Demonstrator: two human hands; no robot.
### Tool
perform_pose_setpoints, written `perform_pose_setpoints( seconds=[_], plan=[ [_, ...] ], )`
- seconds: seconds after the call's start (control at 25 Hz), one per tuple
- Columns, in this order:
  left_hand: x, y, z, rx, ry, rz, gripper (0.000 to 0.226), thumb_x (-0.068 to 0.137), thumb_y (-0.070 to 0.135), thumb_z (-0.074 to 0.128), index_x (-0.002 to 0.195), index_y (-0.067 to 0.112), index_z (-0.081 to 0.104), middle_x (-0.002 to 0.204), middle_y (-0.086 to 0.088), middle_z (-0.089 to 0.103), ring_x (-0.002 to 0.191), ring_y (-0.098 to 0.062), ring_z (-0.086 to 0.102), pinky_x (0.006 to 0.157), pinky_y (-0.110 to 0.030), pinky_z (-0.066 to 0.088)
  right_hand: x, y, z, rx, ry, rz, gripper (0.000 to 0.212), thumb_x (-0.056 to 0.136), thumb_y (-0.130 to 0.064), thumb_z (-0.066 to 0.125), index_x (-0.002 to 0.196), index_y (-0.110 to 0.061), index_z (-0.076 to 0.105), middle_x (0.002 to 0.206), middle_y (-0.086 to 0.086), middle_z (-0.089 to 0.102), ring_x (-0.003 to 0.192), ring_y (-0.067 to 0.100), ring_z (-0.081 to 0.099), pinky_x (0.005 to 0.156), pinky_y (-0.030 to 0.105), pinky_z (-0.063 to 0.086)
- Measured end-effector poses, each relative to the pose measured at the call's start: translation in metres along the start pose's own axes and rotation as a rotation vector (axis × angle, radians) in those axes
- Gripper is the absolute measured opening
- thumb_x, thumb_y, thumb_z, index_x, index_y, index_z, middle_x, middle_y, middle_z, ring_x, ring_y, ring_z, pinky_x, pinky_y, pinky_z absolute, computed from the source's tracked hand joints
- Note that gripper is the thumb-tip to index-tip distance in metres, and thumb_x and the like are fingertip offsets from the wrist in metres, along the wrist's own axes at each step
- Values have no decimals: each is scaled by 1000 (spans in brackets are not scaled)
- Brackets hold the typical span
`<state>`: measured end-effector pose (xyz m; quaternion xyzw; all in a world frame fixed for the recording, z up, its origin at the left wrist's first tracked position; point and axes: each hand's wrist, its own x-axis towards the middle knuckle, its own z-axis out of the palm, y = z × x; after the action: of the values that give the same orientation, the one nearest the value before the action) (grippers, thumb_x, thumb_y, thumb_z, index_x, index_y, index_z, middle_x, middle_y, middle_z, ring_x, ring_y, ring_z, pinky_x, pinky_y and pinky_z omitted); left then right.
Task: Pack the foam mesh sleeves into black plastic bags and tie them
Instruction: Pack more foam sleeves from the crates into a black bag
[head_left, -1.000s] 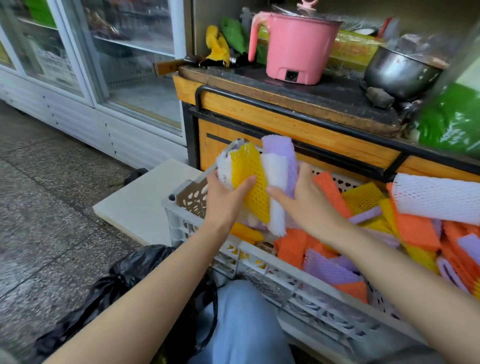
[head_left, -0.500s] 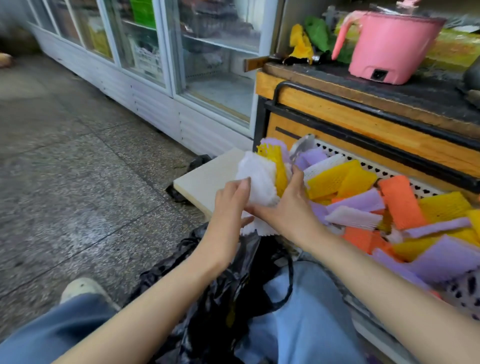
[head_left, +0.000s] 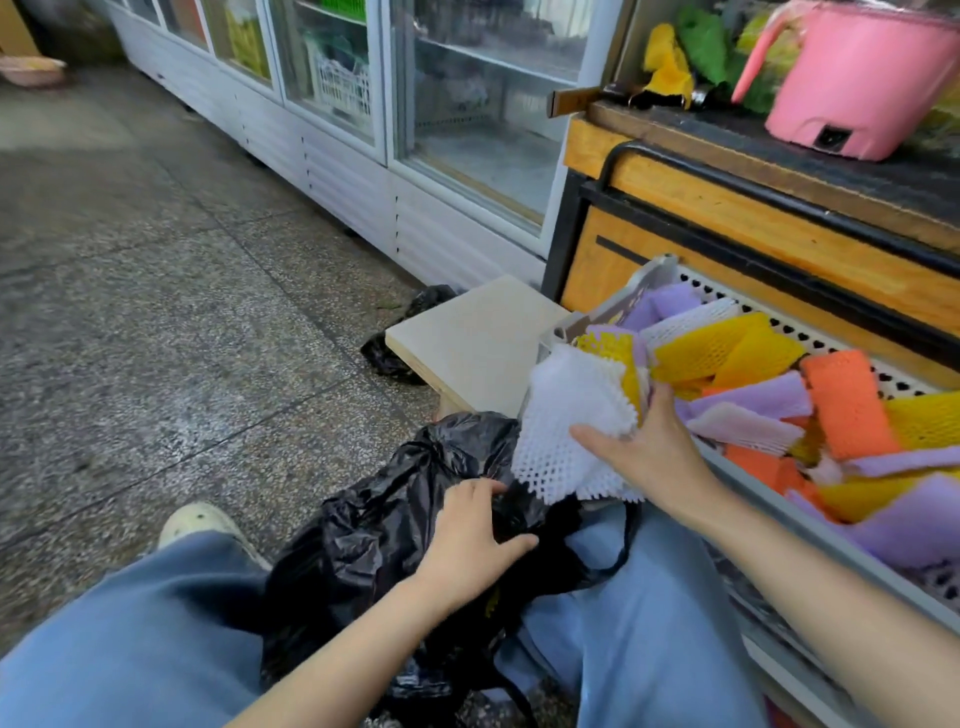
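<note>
A bundle of foam mesh sleeves (head_left: 571, 415), white in front with yellow and purple behind, is gripped by the right hand (head_left: 649, 457) just above the black plastic bag (head_left: 384, 525) between the knees. The left hand (head_left: 467, 545) rests on the bag; whether it pinches the plastic is unclear. More sleeves fill the crate (head_left: 649, 280) beside them. Packaging behind the glass doors (head_left: 467, 104) is too blurred to read.
</note>
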<state>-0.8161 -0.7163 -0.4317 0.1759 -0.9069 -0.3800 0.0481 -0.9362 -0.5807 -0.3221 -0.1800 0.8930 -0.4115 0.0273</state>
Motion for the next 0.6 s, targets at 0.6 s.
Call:
perform_pose_setpoints(
  seconds=[0.6],
  plan=[
    [16,-14,-78,-447,-233,-113,23,88,16,65,67,18,55,67,4,51,60,-3,51,58,-14,45,11,-9,-12,-235,-113,-17,89,69,-46,78,136,-12,30,137,4,46,122,24,48,95,39,43]
  ],
)
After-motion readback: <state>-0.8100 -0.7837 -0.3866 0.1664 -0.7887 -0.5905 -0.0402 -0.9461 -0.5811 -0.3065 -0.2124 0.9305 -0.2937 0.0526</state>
